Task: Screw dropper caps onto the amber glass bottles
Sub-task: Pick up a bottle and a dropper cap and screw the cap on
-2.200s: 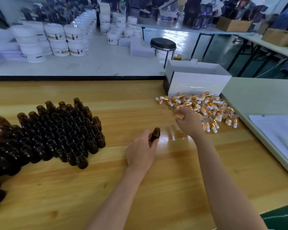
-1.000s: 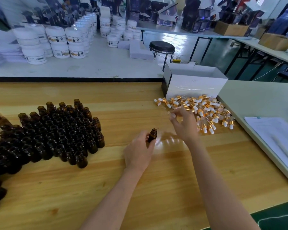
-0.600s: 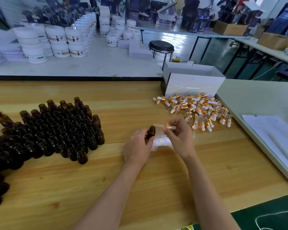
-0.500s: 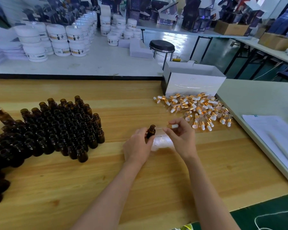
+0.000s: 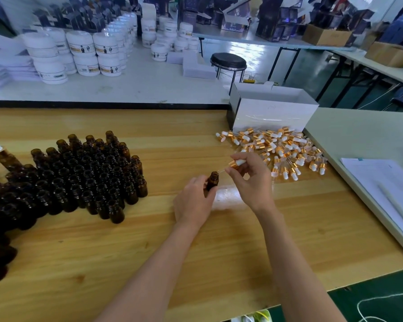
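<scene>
Wooden tabletop (image 5: 79,252), white jars (image 5: 86,49) sitting behind; left hand (image 5: 192,203) is gripping a bottle (image 5: 213,181), right hand (image 5: 253,182) is pinching a cap (image 5: 236,163) beside its mouth.

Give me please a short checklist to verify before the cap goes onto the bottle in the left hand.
1. Bottle held: the left hand grips the amber bottle upright: ok.
2. Bottle mouth open, with no cap on it: ok.
3. Cap in hand: the right hand pinches the dropper cap: ok.
4. Cap in line with the bottle: it lies tilted, almost sideways: not ok.
5. Tip of the glass pipette inside the mouth: it appears beside the rim, outside: not ok.
6. Glass pipette unbroken: too thin to see: cannot tell.
</scene>
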